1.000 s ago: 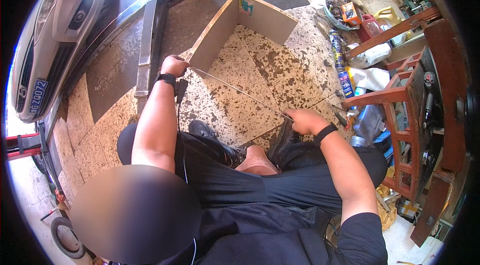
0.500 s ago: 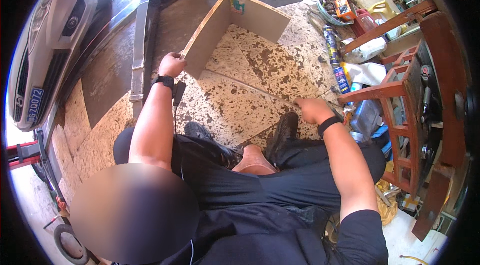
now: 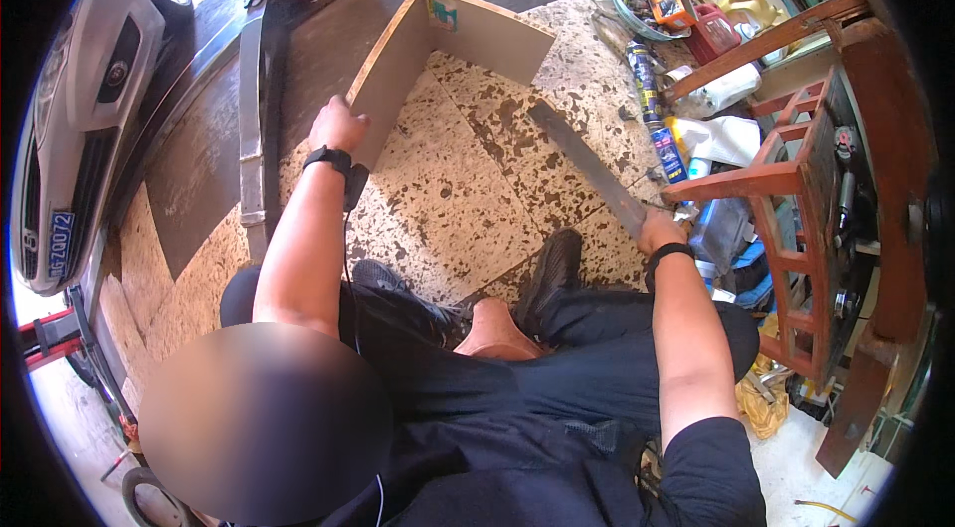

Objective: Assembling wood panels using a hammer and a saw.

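Observation:
My left hand (image 3: 340,126) is closed on the near end of a pale, L-shaped piece made of two boards (image 3: 398,65) joined at a corner. The piece stands on edge on the floor, and a green label is stuck inside its far corner. Out to the right, my right hand (image 3: 661,231) grips the near end of a hand saw (image 3: 592,166); the handle is hidden in my fingers. The saw's flat grey-brown blade points forward and left, its broad side showing, apart from the boards.
A reddish-brown wooden frame (image 3: 796,184) stands at the right beside spray cans (image 3: 645,85), bottles and a basin (image 3: 637,15) of small parts. At left, a metal rail (image 3: 252,119) runs beside a silver car (image 3: 95,80). A pinkish seat (image 3: 497,330) shows between my legs.
My right hand has drawn the saw back to the right, away from the boards' near end. Its blade has turned from edge-on to broadside. My left hand keeps holding the boards.

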A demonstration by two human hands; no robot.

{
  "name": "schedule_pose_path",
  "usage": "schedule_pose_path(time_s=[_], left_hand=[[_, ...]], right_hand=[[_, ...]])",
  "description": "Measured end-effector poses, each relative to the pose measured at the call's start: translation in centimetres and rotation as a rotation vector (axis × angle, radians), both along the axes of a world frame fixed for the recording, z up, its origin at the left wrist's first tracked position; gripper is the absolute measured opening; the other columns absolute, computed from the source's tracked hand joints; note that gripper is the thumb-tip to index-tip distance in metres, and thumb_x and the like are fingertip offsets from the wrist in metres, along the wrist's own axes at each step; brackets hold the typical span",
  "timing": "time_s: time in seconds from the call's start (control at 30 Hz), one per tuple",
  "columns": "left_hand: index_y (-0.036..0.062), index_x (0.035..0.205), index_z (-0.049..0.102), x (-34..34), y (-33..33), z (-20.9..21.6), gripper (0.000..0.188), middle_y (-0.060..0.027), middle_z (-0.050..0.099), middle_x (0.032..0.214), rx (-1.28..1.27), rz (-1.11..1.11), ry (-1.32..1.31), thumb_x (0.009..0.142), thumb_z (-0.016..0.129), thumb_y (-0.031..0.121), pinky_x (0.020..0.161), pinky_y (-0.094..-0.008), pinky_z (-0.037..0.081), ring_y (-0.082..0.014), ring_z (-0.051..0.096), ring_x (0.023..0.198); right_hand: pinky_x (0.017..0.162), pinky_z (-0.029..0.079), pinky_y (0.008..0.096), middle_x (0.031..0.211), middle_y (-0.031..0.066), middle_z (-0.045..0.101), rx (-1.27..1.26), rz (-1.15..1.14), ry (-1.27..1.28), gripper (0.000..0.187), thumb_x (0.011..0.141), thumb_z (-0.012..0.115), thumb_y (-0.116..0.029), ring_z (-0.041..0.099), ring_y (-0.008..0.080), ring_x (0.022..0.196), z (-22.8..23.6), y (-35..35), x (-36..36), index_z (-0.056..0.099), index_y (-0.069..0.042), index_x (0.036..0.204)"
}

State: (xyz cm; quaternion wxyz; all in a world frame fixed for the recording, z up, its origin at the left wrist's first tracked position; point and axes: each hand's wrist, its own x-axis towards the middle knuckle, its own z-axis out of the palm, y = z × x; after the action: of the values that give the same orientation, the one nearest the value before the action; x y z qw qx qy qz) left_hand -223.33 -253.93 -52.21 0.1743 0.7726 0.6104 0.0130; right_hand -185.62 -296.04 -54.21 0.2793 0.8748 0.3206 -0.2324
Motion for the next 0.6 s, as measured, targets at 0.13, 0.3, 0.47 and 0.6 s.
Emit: schedule_pose_path(time_s=[0.13,0.3,0.47,0.6], left_hand=[[0.0018,0.118,0.063,1.7,1.7,-1.0,0.045,-0.0222,0.068,0.121,-0.034,0.019,0.067,0.087,0.072,0.033,0.098,-0.0469,0.051,-0.0378,0.064,0.116],[0.0080,0.116,0.066,2.2,3.4,-2.0,0.041,-0.0205,0.070,0.115,-0.021,0.017,0.057,0.090,0.068,0.040,0.094,-0.0487,0.052,-0.0390,0.065,0.112],[-0.0014,0.110,0.069,1.3,2.4,0.5,0.045,-0.0237,0.072,0.103,-0.105,-0.042,-0.131,0.088,0.072,0.038,0.084,-0.0449,0.056,-0.0359,0.071,0.098],[-0.0059,0.118,0.066,-1.4,-3.2,4.3,0.037,-0.0145,0.073,0.103,-0.592,0.150,-0.782,0.095,0.069,0.022,0.079,-0.0362,0.057,-0.0225,0.071,0.089]], right_hand=[[0.099,0.050,0.0451,0.127,0.0289,0.063,0.249,-0.107,0.276,0.069,0.084,0.071,-0.023,0.062,0.0388,0.119,0.7,2.7,0.3,0.046,-0.006,0.145],[0.098,0.049,0.0429,0.128,0.0298,0.062,0.639,-0.099,0.588,0.077,0.083,0.075,-0.027,0.063,0.0391,0.116,3.2,8.9,-1.4,0.041,-0.003,0.149],[0.102,0.047,0.0415,0.128,0.0315,0.061,0.857,-0.167,0.661,0.083,0.082,0.076,-0.032,0.061,0.0406,0.119,6.7,14.7,-1.3,0.039,0.002,0.148],[0.106,0.044,0.0404,0.141,0.0312,0.051,1.145,-0.417,0.589,0.100,0.083,0.079,-0.043,0.053,0.0377,0.130,8.9,18.0,-0.9,0.027,0.005,0.154]])
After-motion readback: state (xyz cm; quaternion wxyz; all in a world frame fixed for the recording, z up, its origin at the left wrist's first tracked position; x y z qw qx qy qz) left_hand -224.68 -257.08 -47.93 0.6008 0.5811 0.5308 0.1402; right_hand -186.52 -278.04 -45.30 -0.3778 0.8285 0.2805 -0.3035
